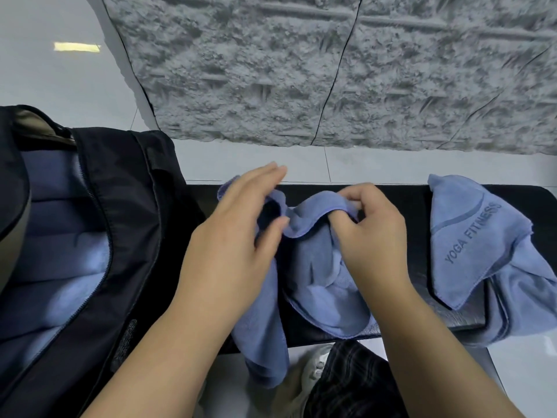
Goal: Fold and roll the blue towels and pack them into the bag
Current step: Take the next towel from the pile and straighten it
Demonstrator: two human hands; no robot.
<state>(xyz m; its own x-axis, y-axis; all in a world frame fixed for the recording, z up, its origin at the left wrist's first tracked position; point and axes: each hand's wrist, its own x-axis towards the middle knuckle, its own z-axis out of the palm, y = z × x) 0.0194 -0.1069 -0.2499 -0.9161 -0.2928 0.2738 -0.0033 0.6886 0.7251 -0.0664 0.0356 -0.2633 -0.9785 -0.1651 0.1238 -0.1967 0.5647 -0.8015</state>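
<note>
A person looks down at a black counter [401,206] with a crumpled blue towel [313,267] lying across its middle, one end trailing off the near edge toward the floor. Both bare hands work at the towel's far edge, probably to find corners and straighten the cloth before folding.

The left hand [238,236] reaches in from the lower left, fingers mostly straight and loosely spread. Its thumb meets the hem; whether it pinches the cloth or only touches it cannot be told.

The right hand [370,236] comes in from the lower right with fingers curled, pinching a bunched fold of the hem and lifting it slightly off the counter.

A second blue towel [470,242], printed "YOGA FITNESS", lies loosely heaped at the counter's right end, apparently waiting its turn.

On the left a dark bag [132,236] sits unzipped, close to the work. Blue cloth shows inside, seemingly towels already packed, so the task looks partly done.

Behind the counter are a pale tiled floor and a rough grey textured panel [331,70].
</note>
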